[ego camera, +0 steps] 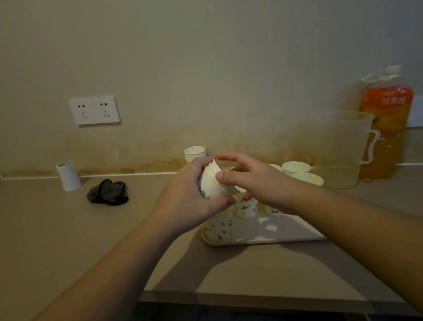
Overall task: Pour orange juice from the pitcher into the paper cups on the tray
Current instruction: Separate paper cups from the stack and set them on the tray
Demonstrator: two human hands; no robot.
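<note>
My left hand grips a tilted stack of nested paper cups above the white tray. My right hand pinches the rim of the outermost cup of that stack. Several white paper cups with green prints stand on the tray, among them one at the front left and two at the back right. The clear plastic pitcher stands to the right of the tray, with a little pale liquid at its bottom.
A large orange juice bottle stands behind the pitcher by the wall. Another cup stack sits at the back wall. At the left are a dark crumpled cloth and a white upturned cup. The counter's front edge is near me.
</note>
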